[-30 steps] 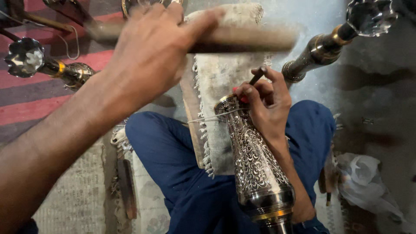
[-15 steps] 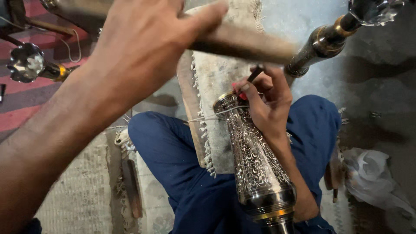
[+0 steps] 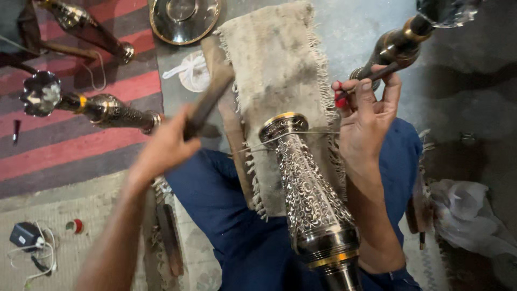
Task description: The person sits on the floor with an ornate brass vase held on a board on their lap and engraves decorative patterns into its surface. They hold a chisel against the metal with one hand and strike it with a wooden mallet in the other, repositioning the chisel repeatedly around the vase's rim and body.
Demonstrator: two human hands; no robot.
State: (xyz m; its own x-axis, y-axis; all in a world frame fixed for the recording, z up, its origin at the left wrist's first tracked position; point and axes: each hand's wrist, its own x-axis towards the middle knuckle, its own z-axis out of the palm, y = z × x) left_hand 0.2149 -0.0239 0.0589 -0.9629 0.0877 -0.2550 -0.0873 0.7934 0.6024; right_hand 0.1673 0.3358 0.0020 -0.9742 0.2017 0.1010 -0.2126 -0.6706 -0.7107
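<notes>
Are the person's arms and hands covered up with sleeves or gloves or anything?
No. Both forearms are bare with no sleeves showing, and the left hand and right hand wear no gloves. I see no rings, watch or bracelets. Blue trousers cover the legs.

The engraved metal vase point(image 3: 309, 199) runs off the bottom edge of the frame, so its lower end is not seen. The wooden handle point(image 3: 207, 99) held by the left hand point(image 3: 164, 148) is motion-blurred, and its lower end is hidden inside the closed fingers point(image 3: 183, 116). The thin tool point(image 3: 377, 73) pinched in the right hand point(image 3: 366, 121) is too slim to tell its tip. At the top edge, the round metal dish point(image 3: 183, 19) and the glinting top point(image 3: 447, 11) of a brass piece at upper right are cut off.
</notes>
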